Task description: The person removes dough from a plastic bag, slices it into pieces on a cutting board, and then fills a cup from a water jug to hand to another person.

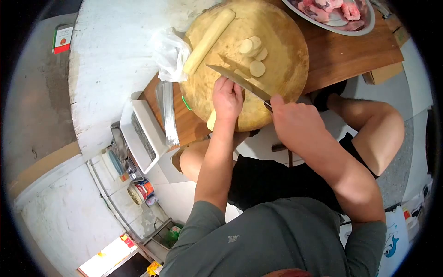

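A round wooden chopping board [286,51] lies in front of me. My right hand [295,117] is closed round the handle of a kitchen knife [249,86], its blade slanting up and left across the board. My left hand [227,98] is closed beside the blade, fingers curled against it. Under that hand is a long pale peeled root [212,120]; only its near end shows past the wrist. Several thin round slices [257,68] lie beyond the blade, some overlapping. Another whole peeled root [210,41] rests along the board's left side.
A metal bowl of raw meat pieces [350,11] stands at the far right on the wooden table [355,55]. Left of the board are a crumpled white plastic bag [170,54], a bundle of silvery strips [167,111] and a white rectangular tub [154,124].
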